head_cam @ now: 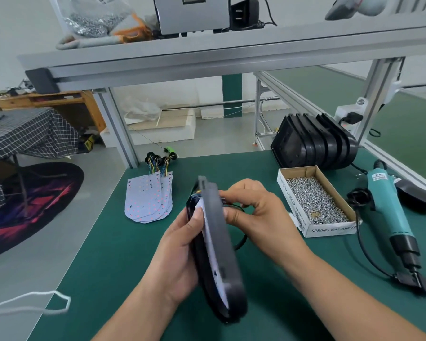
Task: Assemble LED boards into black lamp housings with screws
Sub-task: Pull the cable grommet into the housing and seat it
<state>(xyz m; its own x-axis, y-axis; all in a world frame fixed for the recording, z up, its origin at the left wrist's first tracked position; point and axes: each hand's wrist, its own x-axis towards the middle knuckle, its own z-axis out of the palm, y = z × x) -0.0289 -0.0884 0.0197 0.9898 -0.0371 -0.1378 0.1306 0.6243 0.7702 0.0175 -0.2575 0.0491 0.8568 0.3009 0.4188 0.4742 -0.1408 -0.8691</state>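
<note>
Black lamp housing (221, 242): on edge above desk (133, 267) centre, between both hands.
White LED board (210, 244): inside it, unscrewed, I judge.
Left hand (180, 244): fingers (197, 215) wrapped round near rim, thumb on board.
Right hand (253, 212): fingers gripping far rim beside black lead (241, 242).
Screw box (330, 228): two o'clock of housing; electric screwdriver (389, 212) at three.
Risk: tilted like this, I fear the loose board slides out or traps the lead.
</note>
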